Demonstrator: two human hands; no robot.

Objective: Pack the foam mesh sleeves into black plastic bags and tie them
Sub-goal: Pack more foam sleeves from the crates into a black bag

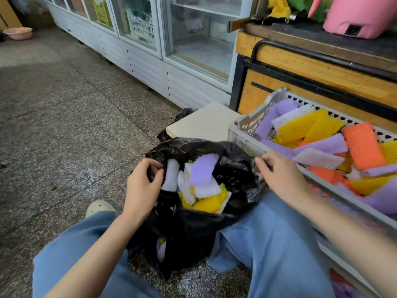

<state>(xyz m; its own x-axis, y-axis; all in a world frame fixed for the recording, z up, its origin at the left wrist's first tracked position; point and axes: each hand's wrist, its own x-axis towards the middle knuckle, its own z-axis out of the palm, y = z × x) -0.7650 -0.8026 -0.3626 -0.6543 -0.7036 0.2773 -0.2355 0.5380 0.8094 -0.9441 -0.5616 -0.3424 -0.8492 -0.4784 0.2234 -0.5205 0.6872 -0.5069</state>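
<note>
Btwn the knees, on the floor, sits the black bag, mouth open. L hand pinches its left rim, R hand the right rim, fingers curled on plastic both sides. Foam mesh sleeves (purple, white, yellow) lie inside. Just right, loose sleeves fill the grey crate — glass-door fridges beyond.

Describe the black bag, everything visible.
The bag is thin, glossy, crinkled black plastic. It stands on the floor between the person's legs, mouth open and untied. The left hand pinches its left rim and the right hand its right rim, spreading the mouth. White, purple and yellow sleeves lie piled inside. Its right rim is beside the crate; contact is unclear.
</note>
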